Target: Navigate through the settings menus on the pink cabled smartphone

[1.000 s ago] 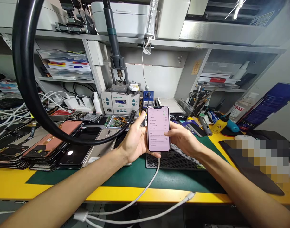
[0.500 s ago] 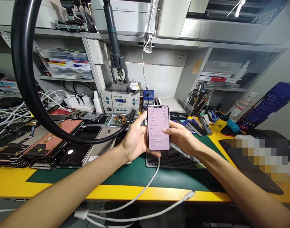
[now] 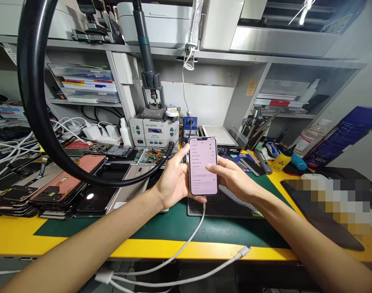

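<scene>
Grasping phone (image 3: 201, 179) in left hand (image 3: 176, 179), head view, lit screen (image 3: 200, 154) showing a list, above mat (image 3: 161, 226) and mesh pad (image 3: 234, 206). Right hand (image 3: 236, 177) is holding its thumb (image 3: 212, 168) over screen; can't tell if it's gripping too. Cable (image 3: 196, 229) is running down from just below phone.

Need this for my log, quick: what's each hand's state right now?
Left hand: closed on the phone, holding it.
Right hand: partly over the phone; whether it grips cannot be told.
</scene>
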Tool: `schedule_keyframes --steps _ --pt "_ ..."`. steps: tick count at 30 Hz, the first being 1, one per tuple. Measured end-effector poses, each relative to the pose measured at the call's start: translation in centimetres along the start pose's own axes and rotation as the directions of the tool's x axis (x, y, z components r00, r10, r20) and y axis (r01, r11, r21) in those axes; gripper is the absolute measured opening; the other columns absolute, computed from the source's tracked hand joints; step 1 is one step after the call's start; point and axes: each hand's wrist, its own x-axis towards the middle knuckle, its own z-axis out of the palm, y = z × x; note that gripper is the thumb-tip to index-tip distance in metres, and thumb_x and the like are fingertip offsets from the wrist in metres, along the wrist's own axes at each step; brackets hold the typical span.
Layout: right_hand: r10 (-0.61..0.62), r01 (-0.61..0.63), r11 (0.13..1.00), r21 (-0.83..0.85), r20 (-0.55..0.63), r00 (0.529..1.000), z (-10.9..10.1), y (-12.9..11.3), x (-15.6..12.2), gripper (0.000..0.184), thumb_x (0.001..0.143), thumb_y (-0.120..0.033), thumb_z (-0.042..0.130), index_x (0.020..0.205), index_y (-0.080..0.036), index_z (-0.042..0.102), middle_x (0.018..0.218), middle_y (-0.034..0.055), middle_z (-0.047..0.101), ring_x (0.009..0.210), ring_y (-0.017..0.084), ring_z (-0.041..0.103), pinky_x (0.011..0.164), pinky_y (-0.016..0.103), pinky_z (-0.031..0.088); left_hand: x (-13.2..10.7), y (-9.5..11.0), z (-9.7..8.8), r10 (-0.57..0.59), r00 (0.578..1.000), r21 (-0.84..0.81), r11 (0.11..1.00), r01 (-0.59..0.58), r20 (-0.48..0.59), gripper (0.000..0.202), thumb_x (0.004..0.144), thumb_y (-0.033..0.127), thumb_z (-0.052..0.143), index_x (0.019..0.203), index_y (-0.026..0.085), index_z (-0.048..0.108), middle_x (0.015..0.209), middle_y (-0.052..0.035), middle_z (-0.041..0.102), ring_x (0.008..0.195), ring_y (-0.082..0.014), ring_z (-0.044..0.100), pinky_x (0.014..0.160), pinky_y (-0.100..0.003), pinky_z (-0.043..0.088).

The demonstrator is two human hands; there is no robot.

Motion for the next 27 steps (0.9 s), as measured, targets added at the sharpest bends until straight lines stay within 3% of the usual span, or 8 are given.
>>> schedule_keyframes --steps 4,14,18,22,27 --pt "-0.031 0.031 0.995 -0.098 0.000 1.000 -0.31 0.34 0.06 0.039 0.076 -0.023 0.073 0.115 -0.022 0.068 0.109 0.0040 0.076 0.098 0.024 0.067 0.093 0.041 0.051 -0.03 -0.06 -0.08 -0.008 1.000 -0.005 1.000 0.008 -0.014 0.082 0.097 0.076 0.034 0.129 0.009 0.070 0.119 -0.0239 0.071 0.092 -0.0348 0.071 0.065 -0.049 0.063" --pt "-0.041 0.048 0.989 -0.138 0.056 0.998 -0.44 0.02 -0.14 0.054 0.064 -0.013 0.067 0.118 -0.021 0.065 0.109 0.0032 0.074 0.099 0.024 0.066 0.087 0.039 0.051 -0.11 0.04 0.20 -0.007 1.000 -0.001 1.000 0.007 -0.015 0.084 0.098 0.074 0.030 0.126 0.006 0.072 0.115 -0.0257 0.072 0.089 -0.0340 0.071 0.065 -0.047 0.062" --pt "-0.070 0.077 0.986 -0.145 0.058 0.996 -0.37 0.18 -0.07 0.040 0.081 -0.030 0.070 0.119 -0.020 0.065 0.116 0.0063 0.073 0.099 0.024 0.066 0.089 0.041 0.051 -0.11 0.16 0.26 -0.006 1.000 0.008 1.000 0.006 -0.030 0.086 0.098 0.075 0.030 0.124 0.005 0.073 0.111 -0.0244 0.073 0.091 -0.0357 0.071 0.065 -0.048 0.062" --pt "-0.094 0.103 0.980 -0.168 0.060 0.994 -0.06 0.48 -0.02 0.041 0.091 -0.044 0.067 0.124 -0.021 0.064 0.122 0.0085 0.072 0.105 0.026 0.066 0.092 0.043 0.052 -0.14 0.24 0.16 -0.029 0.999 -0.013 1.000 0.029 -0.041 0.088 0.096 0.078 0.030 0.123 0.006 0.073 0.104 -0.0234 0.073 0.091 -0.0365 0.072 0.065 -0.048 0.061" --pt "-0.102 0.110 0.976 -0.190 0.049 0.994 0.30 0.47 -0.29 0.050 0.077 -0.024 0.071 0.126 -0.022 0.060 0.123 0.0071 0.072 0.115 0.029 0.065 0.099 0.046 0.052 -0.23 0.19 0.15 -0.038 0.998 -0.013 0.999 0.037 -0.051 0.088 0.092 0.081 0.037 0.121 0.006 0.073 0.107 -0.0241 0.073 0.084 -0.0339 0.071 0.064 -0.047 0.061"
